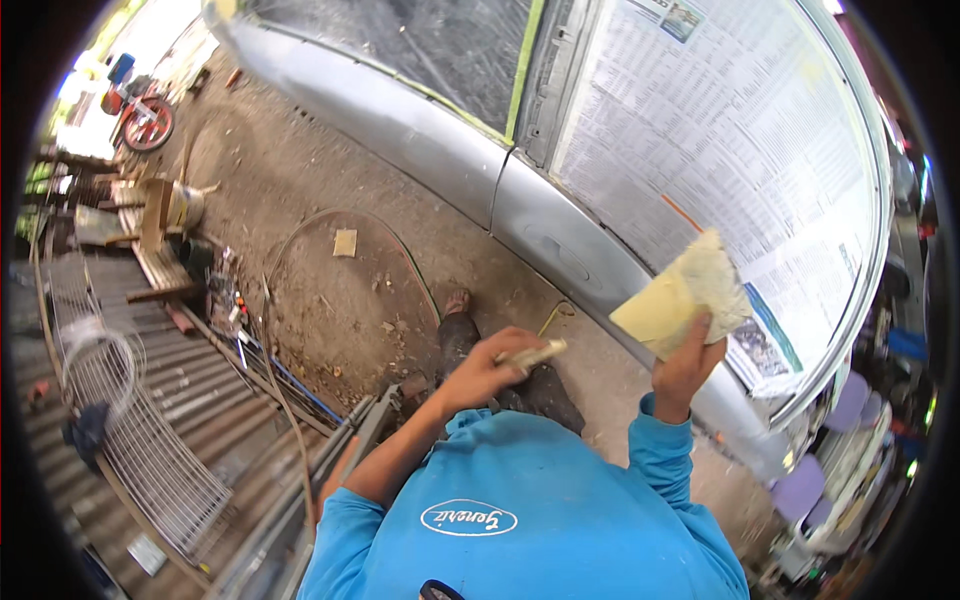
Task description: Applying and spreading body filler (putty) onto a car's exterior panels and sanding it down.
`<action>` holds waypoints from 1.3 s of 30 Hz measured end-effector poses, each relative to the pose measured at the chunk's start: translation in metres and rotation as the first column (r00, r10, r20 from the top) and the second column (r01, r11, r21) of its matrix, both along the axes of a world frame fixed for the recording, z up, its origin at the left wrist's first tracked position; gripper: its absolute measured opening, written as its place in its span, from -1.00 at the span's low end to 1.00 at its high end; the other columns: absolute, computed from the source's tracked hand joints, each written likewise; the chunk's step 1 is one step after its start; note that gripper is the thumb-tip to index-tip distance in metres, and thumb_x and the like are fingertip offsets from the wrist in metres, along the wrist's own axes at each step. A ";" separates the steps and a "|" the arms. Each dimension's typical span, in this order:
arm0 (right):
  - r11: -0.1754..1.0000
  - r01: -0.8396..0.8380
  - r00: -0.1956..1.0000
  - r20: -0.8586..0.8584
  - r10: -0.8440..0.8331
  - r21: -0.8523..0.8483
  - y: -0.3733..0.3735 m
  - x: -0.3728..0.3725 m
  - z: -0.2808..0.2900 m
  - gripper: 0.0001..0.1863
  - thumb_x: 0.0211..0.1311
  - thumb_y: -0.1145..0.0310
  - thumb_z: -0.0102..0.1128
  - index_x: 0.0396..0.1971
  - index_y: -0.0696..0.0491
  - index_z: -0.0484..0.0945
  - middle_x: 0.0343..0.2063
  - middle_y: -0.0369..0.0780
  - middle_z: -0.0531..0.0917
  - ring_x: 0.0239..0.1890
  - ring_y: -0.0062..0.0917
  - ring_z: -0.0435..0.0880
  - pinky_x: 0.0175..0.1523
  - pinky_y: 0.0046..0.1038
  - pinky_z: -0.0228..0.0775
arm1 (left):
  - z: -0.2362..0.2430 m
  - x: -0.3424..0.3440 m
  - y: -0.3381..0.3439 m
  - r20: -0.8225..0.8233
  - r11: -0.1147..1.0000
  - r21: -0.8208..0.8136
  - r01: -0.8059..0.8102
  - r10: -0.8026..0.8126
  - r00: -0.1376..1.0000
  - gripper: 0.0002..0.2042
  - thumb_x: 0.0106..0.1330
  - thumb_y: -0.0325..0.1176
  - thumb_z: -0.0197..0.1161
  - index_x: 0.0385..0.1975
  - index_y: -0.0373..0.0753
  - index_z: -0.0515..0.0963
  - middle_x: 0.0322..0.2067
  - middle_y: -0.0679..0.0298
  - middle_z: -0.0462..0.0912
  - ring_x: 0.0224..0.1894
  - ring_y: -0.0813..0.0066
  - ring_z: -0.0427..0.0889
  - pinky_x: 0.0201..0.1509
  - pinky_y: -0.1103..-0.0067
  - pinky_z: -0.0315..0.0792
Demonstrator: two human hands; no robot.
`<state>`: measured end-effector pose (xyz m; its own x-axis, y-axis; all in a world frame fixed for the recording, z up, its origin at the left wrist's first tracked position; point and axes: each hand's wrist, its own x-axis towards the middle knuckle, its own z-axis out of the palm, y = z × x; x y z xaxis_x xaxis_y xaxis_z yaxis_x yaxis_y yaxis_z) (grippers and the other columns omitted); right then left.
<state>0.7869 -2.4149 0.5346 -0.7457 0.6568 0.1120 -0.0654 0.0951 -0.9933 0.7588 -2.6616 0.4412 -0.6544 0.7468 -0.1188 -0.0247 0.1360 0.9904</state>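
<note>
In my right hand (pixel 688 360) is a flat, pale yellow putty board (pixel 660 312), tilted, its upper right part coated with rough cream putty. My fingers and thumb grip its lower edge, in front of the car's side. My left hand (pixel 488 370) is closed around a small, cream-smeared putty spreader (pixel 538 354), seen nearly edge-on in front of my body. Most of it is hidden by the fingers. The silver-grey car body (pixel 560 245) runs diagonally ahead of me, apart from both hands. Newspaper (pixel 640 140) covers its right-hand window area.
A yellowish square (pixel 345 243) lies on the dirt floor (pixel 390 200) by a thin hose loop. On the left are corrugated sheets (pixel 200 400), a wire rack (pixel 150 440) and scattered tools. A red motorcycle (pixel 147 122) stands far left; purple chairs (pixel 800 488) are at right.
</note>
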 end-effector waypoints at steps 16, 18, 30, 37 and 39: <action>0.896 -0.191 0.980 0.126 0.153 0.401 0.149 0.018 -0.184 -0.63 0.39 0.25 0.04 -0.19 0.34 0.52 -0.29 -0.16 0.64 -0.22 -0.54 0.59 -0.19 -0.53 0.41 | -0.121 0.078 0.042 0.978 0.284 0.206 -0.937 -0.040 0.203 -0.20 0.20 0.29 0.07 0.31 -0.17 0.21 0.29 0.05 0.26 0.32 -0.13 0.23 0.31 -0.22 0.08; 0.824 -0.238 0.971 0.140 0.193 0.514 0.159 0.011 -0.202 -0.62 0.41 0.23 0.00 -0.25 0.32 0.53 -0.33 -0.17 0.64 -0.29 -0.57 0.55 -0.24 -0.51 0.36 | -0.142 0.070 0.031 0.975 0.244 0.223 -0.944 -0.035 0.221 -0.22 0.21 0.28 0.05 0.32 -0.14 0.22 0.29 0.07 0.26 0.33 -0.13 0.22 0.29 -0.27 0.04; 0.830 -0.060 0.997 -0.005 0.076 0.554 0.161 0.007 -0.203 -0.57 0.47 0.15 -0.11 -0.50 0.18 0.45 -0.61 -0.23 0.53 -0.56 -0.60 0.47 -0.44 -0.59 0.30 | -0.291 0.013 0.020 0.925 0.296 0.376 -0.878 -0.056 0.377 -0.24 0.22 0.22 0.06 0.33 -0.15 0.20 0.29 0.07 0.28 0.33 -0.14 0.21 0.28 -0.29 0.04; 0.700 -0.006 0.988 -0.105 0.116 0.715 0.182 0.001 -0.200 -0.68 0.46 0.20 -0.05 -0.32 0.17 0.50 -0.54 -0.25 0.56 -0.51 -0.65 0.51 -0.42 -0.62 0.34 | -0.390 -0.006 0.046 0.822 0.276 0.565 -0.778 -0.109 0.559 -0.16 0.19 0.29 0.05 0.35 -0.19 0.14 0.32 0.07 0.23 0.34 -0.14 0.19 0.29 -0.30 0.01; 0.720 -0.097 0.970 -0.096 0.222 0.688 0.214 0.008 -0.191 -0.73 0.42 0.26 0.00 -0.15 0.18 0.48 -0.46 -0.20 0.59 -0.51 -0.50 0.54 -0.44 -0.51 0.38 | -0.408 -0.005 0.054 0.761 0.224 0.648 -0.728 -0.161 0.628 -0.20 0.20 0.22 0.10 0.33 -0.20 0.17 0.30 0.08 0.26 0.34 -0.10 0.22 0.30 -0.26 0.05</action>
<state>0.7945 -2.2009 0.3436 -0.7623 0.2333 0.6037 -0.2931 0.7072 -0.6434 0.7542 -2.6081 0.0332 -0.9221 0.3866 -0.0168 -0.3865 -0.9177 0.0924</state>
